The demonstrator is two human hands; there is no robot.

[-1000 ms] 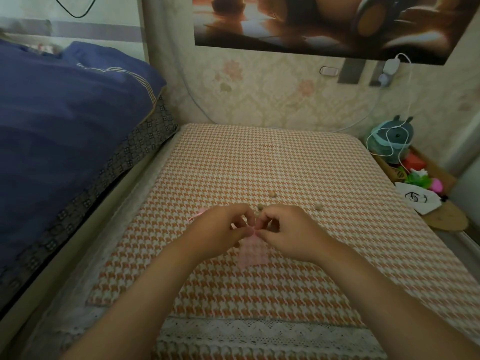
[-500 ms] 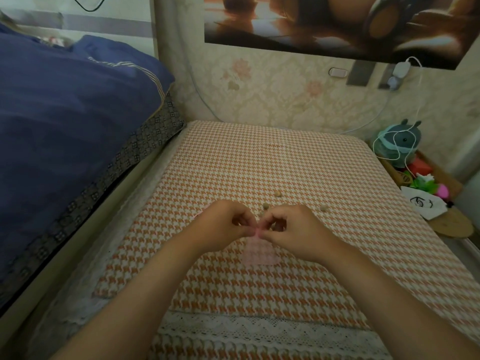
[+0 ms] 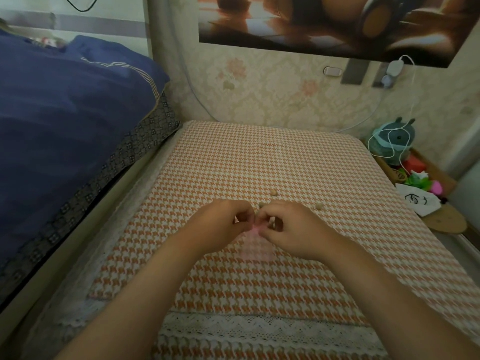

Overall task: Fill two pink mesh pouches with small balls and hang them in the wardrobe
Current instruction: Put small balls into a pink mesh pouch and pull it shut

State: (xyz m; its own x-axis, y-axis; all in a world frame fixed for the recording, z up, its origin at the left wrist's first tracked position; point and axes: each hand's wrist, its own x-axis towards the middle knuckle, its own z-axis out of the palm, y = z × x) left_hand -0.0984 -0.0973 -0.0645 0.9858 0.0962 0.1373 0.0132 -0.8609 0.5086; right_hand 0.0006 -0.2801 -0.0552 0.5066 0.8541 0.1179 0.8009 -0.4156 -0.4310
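Head view.

You're bringing both hands together over the houndstooth cloth (image 3: 259, 157).

- Left hand (image 3: 220, 227): the grip is closing on the pink mesh pouch (image 3: 257, 246), with thumb and forefinger pinching its top edge.
- Right hand (image 3: 293, 229): the grip is pinching the same top edge from the other side, and the other fingers are curling under.
- Your fingertips are almost meeting at the pouch mouth.

The pouch body is lying flat on the cloth and trailing from the mouth toward you, between your wrists. The cloth pattern is showing through the mesh. I can't tell whether anything is sitting inside.

Three small tan balls are lying loose on the cloth, all beyond the pouch:
- the nearest ball (image 3: 261, 204) is sitting just past the pouch mouth, peeking out between your knuckles
- the second ball (image 3: 273, 193) is lying a little farther beyond the pouch
- the third ball (image 3: 318, 206) is lying beyond the pouch and to its right, past your right knuckles

Around the pouch:
- a blue quilt (image 3: 65, 113) is piling up well to the left
- a lace trim (image 3: 246, 331) is running along the cloth edge on the near side
- a poster (image 3: 324, 22) is hanging on the wall far beyond
- a white charger (image 3: 394, 66) is sitting far beyond to the right, with its cable dropping onto a teal plush toy (image 3: 392, 141)
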